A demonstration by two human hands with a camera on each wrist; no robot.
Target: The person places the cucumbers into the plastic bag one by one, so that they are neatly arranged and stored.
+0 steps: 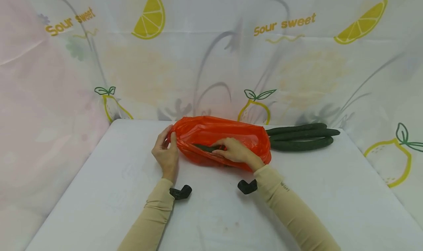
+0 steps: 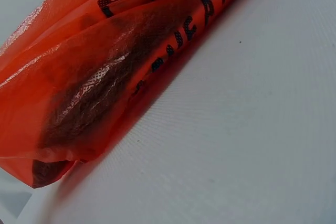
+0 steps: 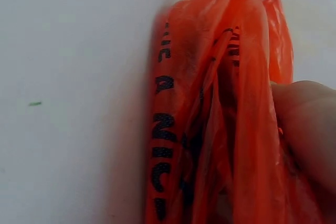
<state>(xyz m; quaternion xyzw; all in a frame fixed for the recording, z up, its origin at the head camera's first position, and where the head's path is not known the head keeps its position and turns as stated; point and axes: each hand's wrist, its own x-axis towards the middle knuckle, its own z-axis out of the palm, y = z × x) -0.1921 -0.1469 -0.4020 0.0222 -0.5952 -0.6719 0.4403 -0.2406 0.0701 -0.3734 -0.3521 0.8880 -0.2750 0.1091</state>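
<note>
A red plastic bag lies lengthwise near the far side of the table. My left hand grips its left end, thumb in front of the film. Inside the bag's opening, my right hand holds a dark green cucumber, of which only part shows. Through the film of the bag in the left wrist view, a dark long shape shows. Black lettering runs along the bag in the right wrist view, where the right hand partly hides behind the folds.
Several cucumbers lie side by side at the bag's right end, on the white table. A printed curtain with lemon drawings hangs behind the table. A small green scrap lies on the tabletop.
</note>
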